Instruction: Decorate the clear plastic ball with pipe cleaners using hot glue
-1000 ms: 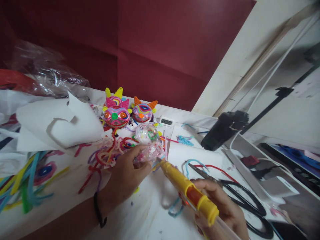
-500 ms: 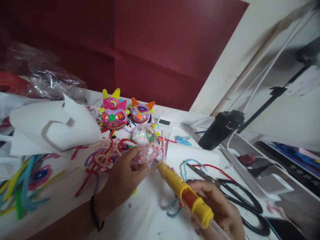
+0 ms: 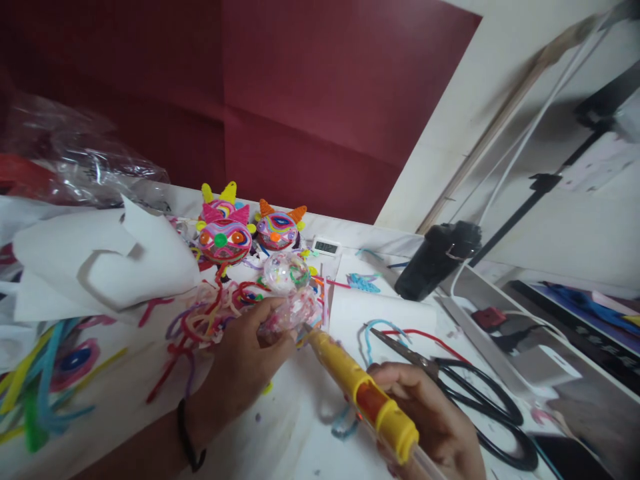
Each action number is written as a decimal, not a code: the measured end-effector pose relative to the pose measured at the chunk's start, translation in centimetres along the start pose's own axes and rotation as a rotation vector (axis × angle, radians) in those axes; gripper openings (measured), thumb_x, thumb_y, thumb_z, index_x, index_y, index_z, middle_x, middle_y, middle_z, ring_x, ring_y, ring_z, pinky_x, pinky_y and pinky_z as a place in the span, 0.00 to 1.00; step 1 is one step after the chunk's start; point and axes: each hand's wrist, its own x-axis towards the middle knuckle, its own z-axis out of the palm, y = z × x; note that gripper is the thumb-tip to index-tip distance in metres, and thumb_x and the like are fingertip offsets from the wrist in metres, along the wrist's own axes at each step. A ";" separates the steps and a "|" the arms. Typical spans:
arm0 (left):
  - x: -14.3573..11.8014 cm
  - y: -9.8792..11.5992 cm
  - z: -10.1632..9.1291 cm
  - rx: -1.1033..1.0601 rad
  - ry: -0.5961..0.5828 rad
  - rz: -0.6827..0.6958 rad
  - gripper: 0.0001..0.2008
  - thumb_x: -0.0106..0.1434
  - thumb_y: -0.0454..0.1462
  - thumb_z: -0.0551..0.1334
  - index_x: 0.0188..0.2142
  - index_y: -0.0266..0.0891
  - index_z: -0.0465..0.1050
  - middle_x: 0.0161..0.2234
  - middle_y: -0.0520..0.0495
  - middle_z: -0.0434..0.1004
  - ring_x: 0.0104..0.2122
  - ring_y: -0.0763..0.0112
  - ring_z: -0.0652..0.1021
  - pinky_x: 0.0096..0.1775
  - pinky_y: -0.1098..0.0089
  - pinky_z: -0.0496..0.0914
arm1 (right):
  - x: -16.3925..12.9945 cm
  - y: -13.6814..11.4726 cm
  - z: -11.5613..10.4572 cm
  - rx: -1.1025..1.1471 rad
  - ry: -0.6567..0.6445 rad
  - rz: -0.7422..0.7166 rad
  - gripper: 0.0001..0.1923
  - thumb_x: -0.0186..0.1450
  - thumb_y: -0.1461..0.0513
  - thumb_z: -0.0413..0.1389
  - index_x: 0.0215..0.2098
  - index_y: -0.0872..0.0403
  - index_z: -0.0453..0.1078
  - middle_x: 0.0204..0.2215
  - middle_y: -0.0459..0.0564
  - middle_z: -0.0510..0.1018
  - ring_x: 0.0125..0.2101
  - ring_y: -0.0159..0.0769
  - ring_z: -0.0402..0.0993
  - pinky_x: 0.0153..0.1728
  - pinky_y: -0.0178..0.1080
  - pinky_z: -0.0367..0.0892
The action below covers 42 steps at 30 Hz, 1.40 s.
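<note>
white table (image 3: pixel 300 440) cluttered: black scissors (image 3: pixel 480 407) at right, pipe cleaners (image 3: pixel 40 380) loose at left, crumpled white paper (image 3: pixel 100 267) beside them, two bright cat-face crafts (image 3: pixel 245 233) near back edge, small digital clock (image 3: pixel 325 247) just beside those.

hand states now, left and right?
Left hand: closed on the clear glittery ball.
Right hand: closed around the yellow glue pen.
</note>
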 end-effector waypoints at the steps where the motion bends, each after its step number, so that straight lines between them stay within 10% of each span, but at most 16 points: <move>1: 0.0 0.0 0.0 -0.003 -0.005 0.005 0.21 0.52 0.40 0.58 0.46 0.36 0.74 0.29 0.50 0.78 0.25 0.67 0.76 0.29 0.69 0.70 | 0.0 -0.1 0.2 0.017 -0.006 0.016 0.17 0.53 0.54 0.68 0.40 0.47 0.76 0.28 0.50 0.77 0.24 0.31 0.70 0.14 0.25 0.56; 42: 0.0 -1.1 0.1 -0.001 0.083 0.033 0.18 0.51 0.41 0.61 0.41 0.38 0.74 0.24 0.54 0.75 0.22 0.68 0.75 0.24 0.71 0.69 | 1.0 -0.3 0.3 0.139 -0.007 0.055 0.24 0.52 0.47 0.67 0.40 0.49 0.69 0.31 0.48 0.75 0.16 0.23 0.57 0.12 0.26 0.54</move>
